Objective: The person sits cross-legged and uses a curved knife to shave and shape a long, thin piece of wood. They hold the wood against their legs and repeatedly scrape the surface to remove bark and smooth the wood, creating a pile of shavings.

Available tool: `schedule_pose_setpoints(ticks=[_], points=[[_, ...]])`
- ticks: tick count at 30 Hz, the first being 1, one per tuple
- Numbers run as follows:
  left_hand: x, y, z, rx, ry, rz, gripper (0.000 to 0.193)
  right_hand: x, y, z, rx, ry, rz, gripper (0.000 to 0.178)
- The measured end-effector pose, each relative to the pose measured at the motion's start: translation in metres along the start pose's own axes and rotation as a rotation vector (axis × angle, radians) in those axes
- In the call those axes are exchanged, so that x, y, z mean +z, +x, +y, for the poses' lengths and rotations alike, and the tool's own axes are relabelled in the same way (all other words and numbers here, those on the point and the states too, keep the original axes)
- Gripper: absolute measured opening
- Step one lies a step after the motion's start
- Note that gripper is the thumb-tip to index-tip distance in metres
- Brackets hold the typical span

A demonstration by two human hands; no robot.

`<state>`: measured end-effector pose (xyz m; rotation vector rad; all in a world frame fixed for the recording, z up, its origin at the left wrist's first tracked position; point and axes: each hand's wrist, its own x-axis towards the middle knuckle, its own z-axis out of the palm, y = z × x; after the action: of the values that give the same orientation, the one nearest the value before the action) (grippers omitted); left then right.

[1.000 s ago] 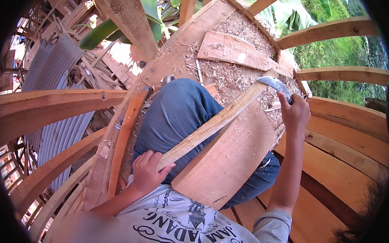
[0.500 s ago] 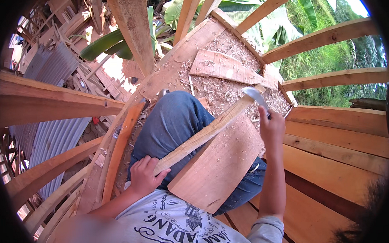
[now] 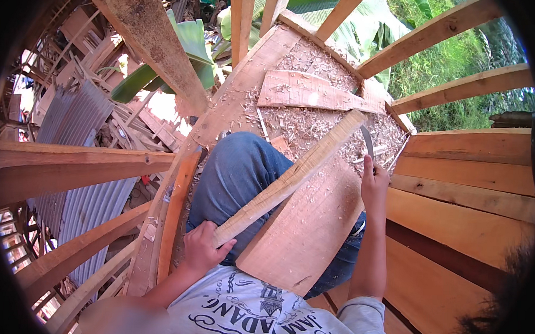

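My left hand (image 3: 203,246) grips the near end of a long, roughly hewn wooden stick (image 3: 291,177). The stick slants up to the right, passing over my bent knee and above a thick wooden board (image 3: 302,233) that lies across my lap. Closed around the handle of a knife, my right hand (image 3: 375,184) is to the right of the stick's far end. The curved blade of the knife (image 3: 368,141) points up and away, close beside the stick's tip; I cannot tell if the two touch. My fingers hide most of the handle.
Wood shavings (image 3: 322,130) cover the floor ahead, with an offcut plank (image 3: 303,90) lying among them. Upright posts and rails (image 3: 82,164) fence the left and far sides. Planks (image 3: 458,216) line the right. Corrugated metal sheets (image 3: 83,203) lie beyond the left rails.
The knife blade has come off the stick's far end, where it lay across it, and its tip has swung upright on the right. The left hand still holds the stick.
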<state>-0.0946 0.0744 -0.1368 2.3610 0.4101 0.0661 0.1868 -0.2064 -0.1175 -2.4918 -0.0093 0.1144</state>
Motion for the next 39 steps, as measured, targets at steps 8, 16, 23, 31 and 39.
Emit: schedule_pose_setpoints(ticks=[8, 16, 23, 31, 39], points=[[-0.010, 0.010, 0.003, -0.064, -0.142, -0.083, 0.034, 0.020, -0.048, -0.006, 0.152, 0.456, 0.144, 0.046], [-0.021, 0.015, -0.008, -0.143, -0.238, -0.226, 0.025, 0.002, -0.070, -0.048, -0.287, 0.246, 0.054, 0.046], [-0.026, 0.023, -0.029, -0.090, -0.321, -0.378, 0.016, 0.005, -0.078, -0.057, -0.151, 0.302, -0.009, 0.046], [-0.037, 0.037, -0.041, -0.274, -0.480, -0.584, 0.014, 0.001, -0.098, -0.048, -0.110, 0.385, 0.013, 0.042], [-0.048, 0.060, -0.048, -0.341, -0.692, -0.836, 0.018, -0.006, -0.103, -0.033, -0.025, 0.409, 0.046, 0.036]])
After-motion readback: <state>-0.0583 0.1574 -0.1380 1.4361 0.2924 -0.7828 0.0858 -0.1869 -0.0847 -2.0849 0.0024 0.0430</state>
